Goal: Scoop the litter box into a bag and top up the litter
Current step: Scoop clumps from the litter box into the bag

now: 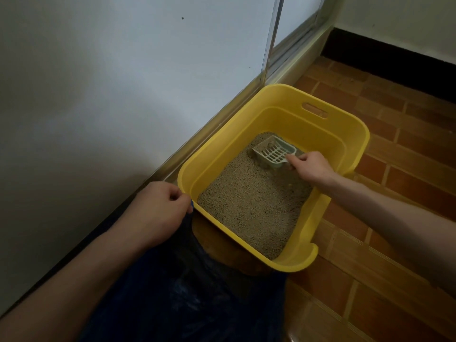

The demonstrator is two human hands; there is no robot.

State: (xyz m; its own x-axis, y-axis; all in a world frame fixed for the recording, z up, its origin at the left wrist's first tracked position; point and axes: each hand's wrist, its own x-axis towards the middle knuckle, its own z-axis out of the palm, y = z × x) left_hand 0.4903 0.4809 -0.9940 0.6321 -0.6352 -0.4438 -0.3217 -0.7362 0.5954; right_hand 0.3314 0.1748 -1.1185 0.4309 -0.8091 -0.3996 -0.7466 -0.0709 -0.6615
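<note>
A yellow litter box (355,129) stands on the floor against the wall, filled with tan litter (249,206). My right hand (311,167) grips the handle of a pale slotted scoop (274,151), whose blade is dug into the litter at the far side of the box. My left hand (158,213) pinches the edge of a dark blue plastic bag (197,299), holding it up at the box's near left corner. The bag's mouth hangs open just below the near rim of the box.
A grey wall (98,95) with a metal sliding-door track (286,60) runs along the left. Brown tiled floor (385,193) stretches to the right and front. A dark skirting board (394,62) lines the far wall.
</note>
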